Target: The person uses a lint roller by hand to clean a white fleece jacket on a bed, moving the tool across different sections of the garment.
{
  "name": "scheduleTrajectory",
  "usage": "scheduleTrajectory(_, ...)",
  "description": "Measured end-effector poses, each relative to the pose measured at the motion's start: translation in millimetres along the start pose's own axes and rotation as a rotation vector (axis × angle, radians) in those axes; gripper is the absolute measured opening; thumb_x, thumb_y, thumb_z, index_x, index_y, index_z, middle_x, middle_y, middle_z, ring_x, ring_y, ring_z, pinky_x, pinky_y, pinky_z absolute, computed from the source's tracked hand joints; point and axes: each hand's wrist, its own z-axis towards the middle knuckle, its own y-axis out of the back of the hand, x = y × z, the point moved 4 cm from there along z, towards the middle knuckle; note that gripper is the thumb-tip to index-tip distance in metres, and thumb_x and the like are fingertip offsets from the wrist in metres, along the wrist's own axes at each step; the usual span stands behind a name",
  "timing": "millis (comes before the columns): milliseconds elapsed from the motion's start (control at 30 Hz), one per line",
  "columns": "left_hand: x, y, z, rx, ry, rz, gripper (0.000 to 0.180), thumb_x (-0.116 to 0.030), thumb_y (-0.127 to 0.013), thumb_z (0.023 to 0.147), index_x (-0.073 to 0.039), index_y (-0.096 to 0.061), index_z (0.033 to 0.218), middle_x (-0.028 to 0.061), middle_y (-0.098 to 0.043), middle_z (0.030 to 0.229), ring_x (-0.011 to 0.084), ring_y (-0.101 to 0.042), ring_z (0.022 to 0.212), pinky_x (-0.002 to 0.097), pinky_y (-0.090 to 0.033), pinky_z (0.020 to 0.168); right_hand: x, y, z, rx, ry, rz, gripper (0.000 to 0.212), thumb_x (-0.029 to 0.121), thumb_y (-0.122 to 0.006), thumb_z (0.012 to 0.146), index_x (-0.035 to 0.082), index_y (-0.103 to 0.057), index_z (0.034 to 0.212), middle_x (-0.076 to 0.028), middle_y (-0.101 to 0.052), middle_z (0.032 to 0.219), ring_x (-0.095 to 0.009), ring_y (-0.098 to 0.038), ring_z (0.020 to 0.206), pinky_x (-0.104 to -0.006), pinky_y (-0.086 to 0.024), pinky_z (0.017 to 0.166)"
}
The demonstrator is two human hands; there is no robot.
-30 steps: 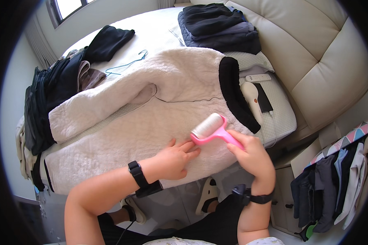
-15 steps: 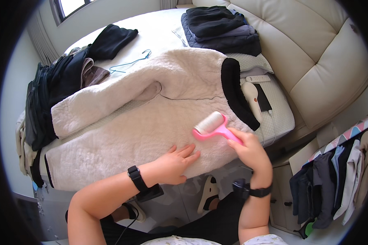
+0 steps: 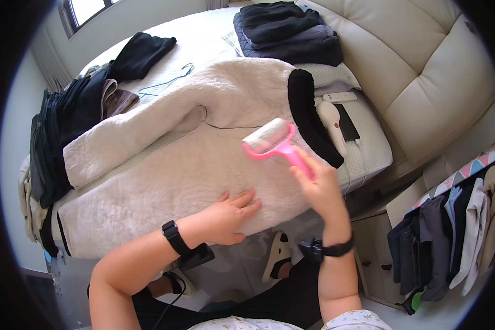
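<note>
A cream fleece garment point(image 3: 148, 187) with a black ribbed band point(image 3: 308, 118) at its right end lies spread over the near side of the bed. My right hand point(image 3: 319, 181) grips the pink handle of a lint roller point(image 3: 268, 137), whose white sticky cylinder is over the garment's upper right part; whether it touches the fleece I cannot tell. Flat on the fleece near its front edge rests my left hand point(image 3: 228, 217), fingers stretched out and holding nothing.
Dark folded clothes point(image 3: 286, 33) are stacked at the back of the bed. More dark clothes point(image 3: 55, 143) hang over its left side, near a blue hanger point(image 3: 168, 82). A white handheld device point(image 3: 331, 124), black phone point(image 3: 347, 124) and remote point(image 3: 340, 97) lie right. Clothes point(image 3: 440, 236) hang at lower right.
My right hand has lifted the lint roller and carried it farther up the garment and slightly left. The left hand stays flat on the fleece. The whole view has shifted a little.
</note>
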Motion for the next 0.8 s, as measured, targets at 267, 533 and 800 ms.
scheduleTrajectory(267, 2, 9, -5, 0.052, 0.037, -0.034, 0.086, -0.018, -0.073, 0.076, -0.002, -0.031, 0.15, 0.0255, -0.023, 0.157, 0.0396, -0.034, 0.141, 0.0596, -0.026, 0.116, -5, 70, -27, 0.32, -0.22, -0.047, 0.044, 0.008, -0.071, 0.078, 0.004, -0.066, 0.122, -0.019, -0.07, 0.089, -0.017, -0.066, 0.074, -0.0298, -0.051, 0.072)
scheduleTrajectory(533, 22, 60, 49, -0.36, 0.07, -0.259, 0.024, -0.008, -0.065, 0.08, 0.001, -0.068, 0.102, 0.0166, -0.071, 0.085, 0.0286, -0.069, 0.076, 0.0366, -0.055, 0.072, -23, 105, -37, -0.079, -0.29, 0.365, 0.032, 0.008, -0.069, 0.085, -0.007, -0.063, 0.112, 0.0, -0.062, 0.093, -0.005, -0.053, 0.084, -0.0206, -0.044, 0.076)
scheduleTrajectory(800, 64, 79, 118, -0.511, 0.207, -0.217, 0.011, -0.003, -0.064, 0.077, 0.0, -0.067, 0.087, 0.0134, -0.068, 0.078, 0.0244, -0.068, 0.074, 0.0342, -0.053, 0.07, -47, 14, 1, -0.161, -0.232, 0.614, 0.027, 0.013, -0.068, 0.09, -0.001, -0.055, 0.11, -0.002, -0.061, 0.089, -0.007, -0.057, 0.076, -0.024, -0.048, 0.07)
